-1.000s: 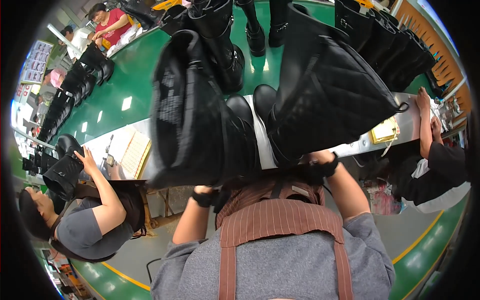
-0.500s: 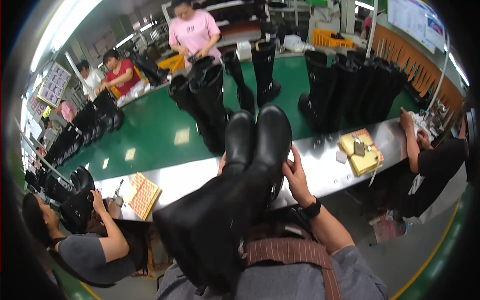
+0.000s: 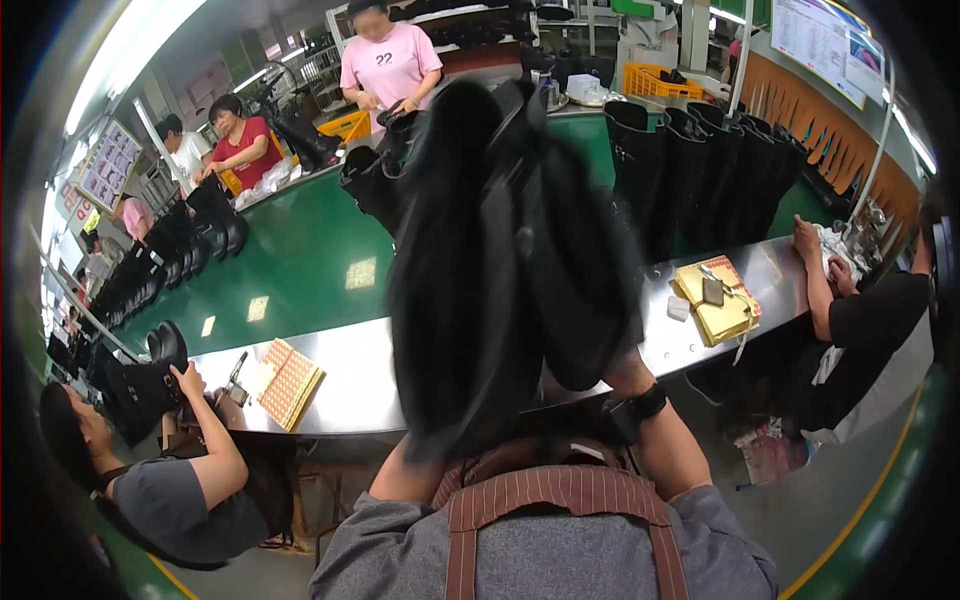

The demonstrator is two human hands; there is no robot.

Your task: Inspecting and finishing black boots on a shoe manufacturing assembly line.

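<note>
A pair of tall black boots (image 3: 465,290) is held up in front of me, smeared by motion. Their wide shaft openings face up toward me, and the toes are out of sight. My right hand (image 3: 630,377), below a dark wristwatch, grips the lower right side of the pair; its fingertips are behind the leather. Of my left arm only the forearm (image 3: 402,474) shows, leading up behind the boots, which cover the left hand completely.
More black boots (image 3: 645,180) stand on the green bench (image 3: 290,270). Along its steel edge (image 3: 345,385) lie a patterned pad (image 3: 287,383) and a yellow bundle (image 3: 722,305) with small tools on top. Co-workers sit close on both sides; others stand across the bench.
The boots have swung upright and up: their toes pointed away before, and now the open shafts face me. My right hand has moved slightly right and down along with them.
</note>
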